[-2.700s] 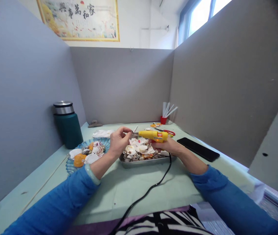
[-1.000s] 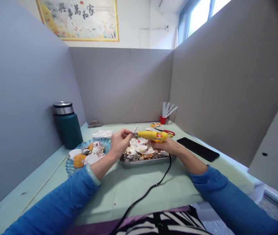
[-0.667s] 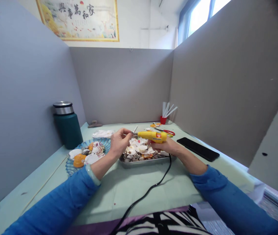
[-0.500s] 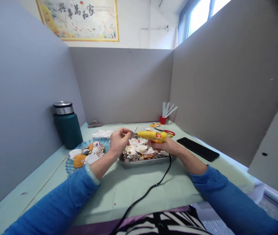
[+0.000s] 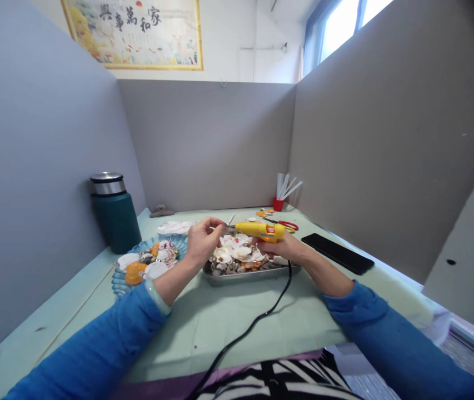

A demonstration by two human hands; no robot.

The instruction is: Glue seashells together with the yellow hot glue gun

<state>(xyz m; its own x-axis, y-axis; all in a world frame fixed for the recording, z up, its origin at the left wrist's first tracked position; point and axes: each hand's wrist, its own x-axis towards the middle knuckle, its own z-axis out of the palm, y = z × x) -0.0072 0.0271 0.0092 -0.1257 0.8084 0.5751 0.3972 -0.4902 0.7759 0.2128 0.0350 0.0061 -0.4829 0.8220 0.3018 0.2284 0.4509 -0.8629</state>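
My right hand [image 5: 283, 249] grips a yellow hot glue gun [image 5: 260, 231], held level with its nozzle pointing left. My left hand [image 5: 202, 241] is pinched shut on a small thing, too tiny to name, held right at the gun's tip. Both hands hover above a metal tray [image 5: 250, 273] filled with shells and small stones. The gun's black cord [image 5: 248, 328] runs from the handle down over the green table toward me.
A blue glass plate [image 5: 120, 280] of shells sits left of the tray, a dark green flask [image 5: 114, 211] behind it. A black phone [image 5: 338, 253], red scissors [image 5: 288, 225] and a red cup of glue sticks [image 5: 280, 199] lie right. Grey partitions enclose the table.
Almost nothing differs: both hands stay above the tray, with the glue gun's tip against what my left fingers pinch, shifting only slightly.
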